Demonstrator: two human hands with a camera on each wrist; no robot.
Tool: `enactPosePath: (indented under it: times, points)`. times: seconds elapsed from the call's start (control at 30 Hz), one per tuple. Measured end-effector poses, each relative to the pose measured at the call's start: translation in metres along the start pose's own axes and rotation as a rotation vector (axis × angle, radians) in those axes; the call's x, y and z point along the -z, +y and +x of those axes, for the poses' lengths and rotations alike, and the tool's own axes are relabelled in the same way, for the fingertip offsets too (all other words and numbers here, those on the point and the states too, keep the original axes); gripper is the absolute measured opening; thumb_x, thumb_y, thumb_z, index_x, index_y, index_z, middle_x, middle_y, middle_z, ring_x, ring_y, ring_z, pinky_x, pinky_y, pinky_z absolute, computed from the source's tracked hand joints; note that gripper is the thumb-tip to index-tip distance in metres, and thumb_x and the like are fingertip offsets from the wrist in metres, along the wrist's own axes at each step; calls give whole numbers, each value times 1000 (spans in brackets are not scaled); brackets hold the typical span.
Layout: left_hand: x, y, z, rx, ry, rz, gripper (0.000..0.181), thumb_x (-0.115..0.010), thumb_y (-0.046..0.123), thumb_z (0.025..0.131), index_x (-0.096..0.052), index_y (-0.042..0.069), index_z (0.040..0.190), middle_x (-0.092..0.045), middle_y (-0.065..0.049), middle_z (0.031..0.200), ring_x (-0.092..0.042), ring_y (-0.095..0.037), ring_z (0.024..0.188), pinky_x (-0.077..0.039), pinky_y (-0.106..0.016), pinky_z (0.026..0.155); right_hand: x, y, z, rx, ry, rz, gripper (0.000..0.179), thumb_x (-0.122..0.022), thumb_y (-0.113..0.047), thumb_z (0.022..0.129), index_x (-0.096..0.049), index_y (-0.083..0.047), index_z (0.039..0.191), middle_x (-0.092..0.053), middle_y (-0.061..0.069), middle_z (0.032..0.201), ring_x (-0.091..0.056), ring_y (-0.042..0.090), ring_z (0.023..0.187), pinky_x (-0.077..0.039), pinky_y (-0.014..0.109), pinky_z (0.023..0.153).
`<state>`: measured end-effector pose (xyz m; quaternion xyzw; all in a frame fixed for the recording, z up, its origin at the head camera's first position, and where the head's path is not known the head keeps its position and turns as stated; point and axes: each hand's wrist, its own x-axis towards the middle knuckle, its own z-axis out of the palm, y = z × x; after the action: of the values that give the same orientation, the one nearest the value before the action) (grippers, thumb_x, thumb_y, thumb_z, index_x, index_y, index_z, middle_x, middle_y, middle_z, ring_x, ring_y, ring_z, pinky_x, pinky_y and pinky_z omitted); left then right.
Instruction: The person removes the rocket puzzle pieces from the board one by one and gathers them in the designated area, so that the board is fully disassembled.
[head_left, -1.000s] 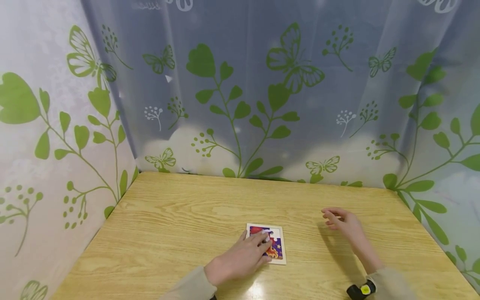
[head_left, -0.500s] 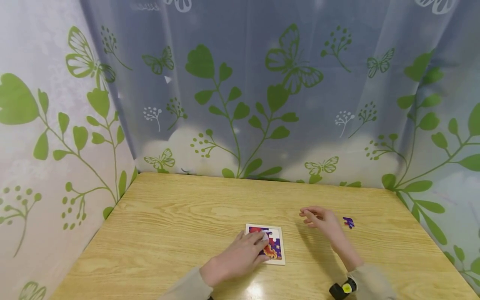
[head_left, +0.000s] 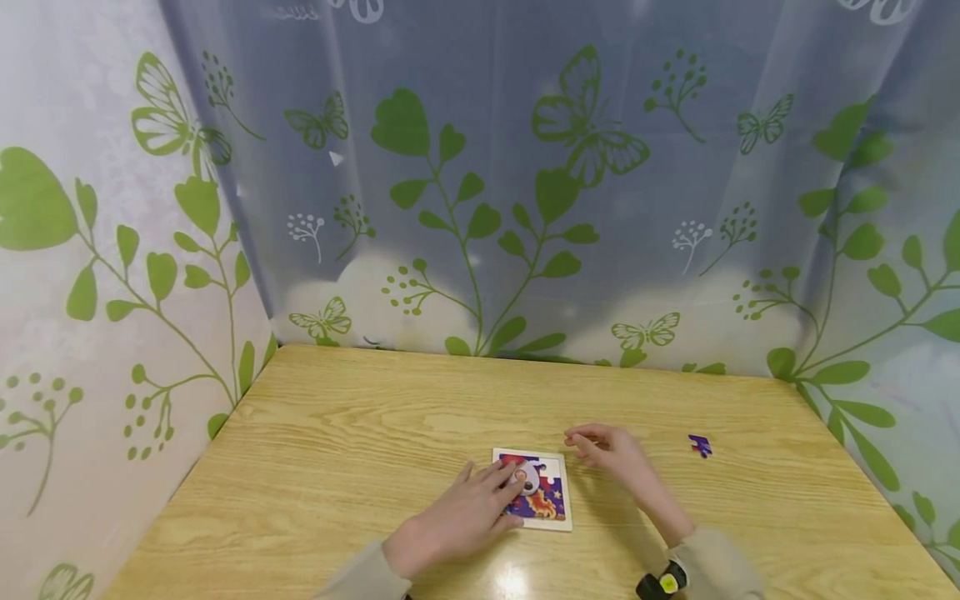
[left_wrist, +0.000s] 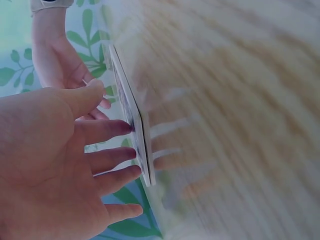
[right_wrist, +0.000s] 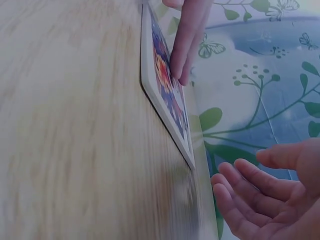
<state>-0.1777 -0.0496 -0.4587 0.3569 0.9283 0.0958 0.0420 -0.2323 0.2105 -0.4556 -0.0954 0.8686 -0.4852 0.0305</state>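
Observation:
A small jigsaw puzzle (head_left: 553,502) in a pale frame lies on the table, with purple, red and orange printed pieces. At its upper right a bare white gap (head_left: 551,470) shows. My left hand (head_left: 467,510) lies over the puzzle's left side; in the left wrist view its straight, spread fingers (left_wrist: 112,159) reach the puzzle's edge. My right hand (head_left: 613,457) hovers beside the puzzle's upper right corner, fingers loosely bent and nothing between them in the right wrist view. A loose purple puzzle piece (head_left: 701,446) lies off to the right.
The wood-grain table (head_left: 360,417) is bounded by a patterned curtain (head_left: 480,208) at the back and on both sides. Dark straps with a yellow mark (head_left: 667,582) sit at the right wrist.
My right hand has moved left from beside the loose piece to the puzzle's corner, uncovering that piece. My left hand has slid slightly left, exposing more of the grey-white printed shape.

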Motion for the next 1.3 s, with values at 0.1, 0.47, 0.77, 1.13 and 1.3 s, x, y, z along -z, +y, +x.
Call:
enactPosePath:
  times: [0.1,0.47,0.77,1.13,1.3]
  points:
    - [0,0,-1,-2,-4,1,58,-47,44,106,-44,12,154,-35,-9,162,-35,-29,149,-30,-60,118,-6,-3,1,17,-24,-11,28,-59,-11,103,-68,9,120,-73,23,109,-73,30,88,-63,35,72]
    - [-1,-1,-3,0,-18,1,57,-48,45,106,-46,13,153,-35,-10,162,-37,-30,147,-30,-60,118,-22,-12,4,-5,-42,-108,23,-63,-14,101,-73,2,113,-75,15,104,-71,23,88,-61,32,70]
    - [3,1,-5,8,-31,4,57,-49,45,105,-48,12,152,-38,-11,160,-38,-28,147,-30,-60,118,-31,-13,7,30,-31,-261,21,-66,-19,99,-77,-4,110,-76,12,106,-71,30,99,-57,48,90]
    - [3,1,-5,10,-41,17,58,-48,47,105,-48,13,151,-38,-10,160,-37,-27,148,-30,-59,118,-34,-13,9,14,-56,-222,26,-64,-21,100,-75,-2,113,-77,10,104,-70,32,104,-55,50,93]
    - [2,0,-3,14,-44,28,60,-48,50,104,-48,14,152,-37,-9,161,-36,-27,148,-30,-59,118,-34,-12,10,-11,-59,-199,27,-63,-20,101,-75,0,115,-77,9,100,-70,32,106,-54,51,96]
